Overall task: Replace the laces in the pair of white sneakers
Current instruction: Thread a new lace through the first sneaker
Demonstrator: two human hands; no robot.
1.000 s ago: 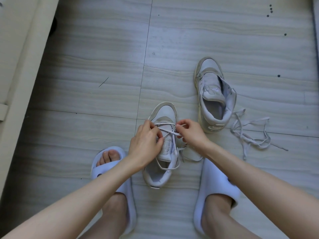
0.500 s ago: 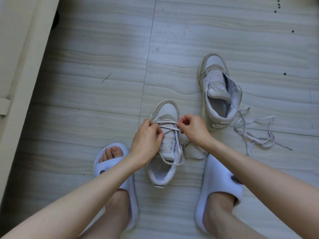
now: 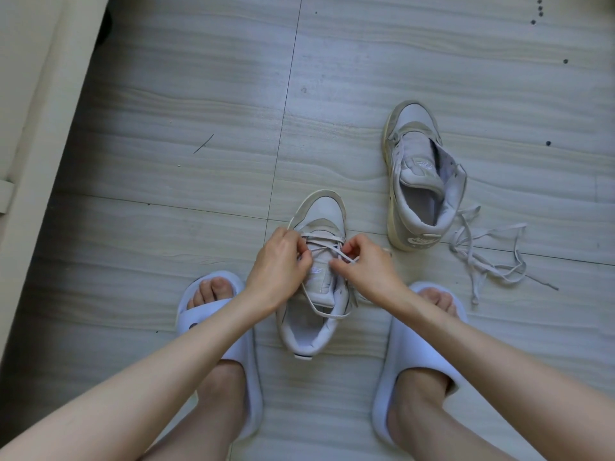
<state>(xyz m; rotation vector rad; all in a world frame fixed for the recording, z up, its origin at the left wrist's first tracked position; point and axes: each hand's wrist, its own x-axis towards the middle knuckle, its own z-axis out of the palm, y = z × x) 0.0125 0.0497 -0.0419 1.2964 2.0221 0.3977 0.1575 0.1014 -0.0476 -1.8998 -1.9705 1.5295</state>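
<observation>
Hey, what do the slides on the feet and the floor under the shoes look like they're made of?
The slides look like moulded foam or soft rubber: thick, seamless, matte pale blue-white, with rounded edges. The floor looks like glazed tile printed with a grey wood-like grain; thin straight grout lines cross it and it shows a soft sheen. It might also be vinyl.

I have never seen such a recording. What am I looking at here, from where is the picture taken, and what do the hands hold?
There is no machine. A camera worn on a person's head looks down at their own arms and feet. On the tiled floor, between two white slippers, stands the near sneaker. The left hand and the right hand each pinch its lace, threading it. The far sneaker has no lace. A loose lace lies beside it.
</observation>
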